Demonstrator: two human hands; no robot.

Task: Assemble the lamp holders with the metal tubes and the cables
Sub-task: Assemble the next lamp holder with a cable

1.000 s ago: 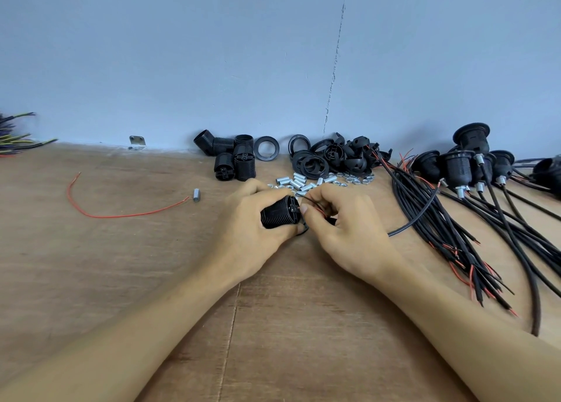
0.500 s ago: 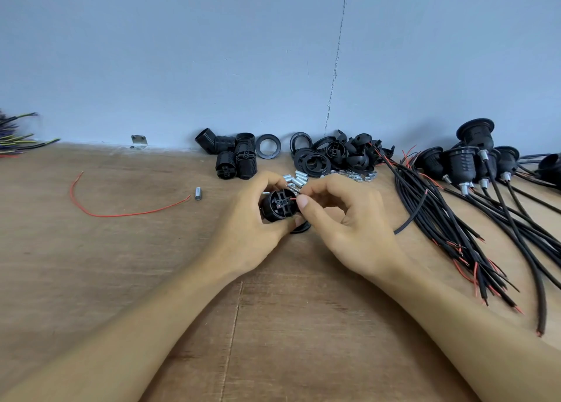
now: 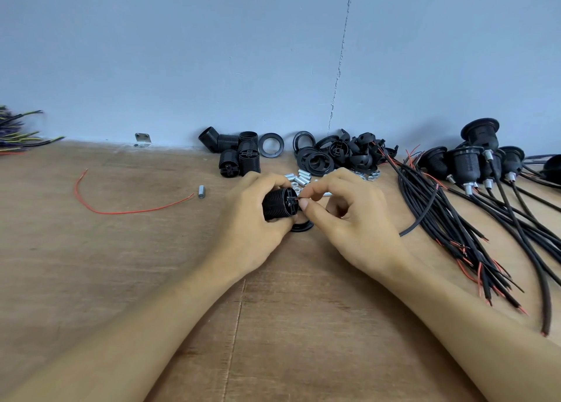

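Head view. Step in hand, likely: wiring. Left hand (image 3: pixel 252 219) wraps the ribbed black lamp holder (image 3: pixel 277 204), its end face turned right, over the mid tabletop (image 3: pixel 121 265) toward the far edge. Right hand (image 3: pixel 349 219) pinches a thin wire end of the black cable (image 3: pixel 419 216) at that face. Next move calls for lining the tip up with a terminal hole. Loose metal tubes (image 3: pixel 302 177) lie just behind.

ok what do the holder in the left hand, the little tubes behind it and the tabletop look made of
Lamp holder: matt black plastic, judging by its moulded ribs. Tubes: silvery metal, likely plated steel or aluminium; they glint. Tabletop: bare wood, probably plywood; grain and a board seam show.
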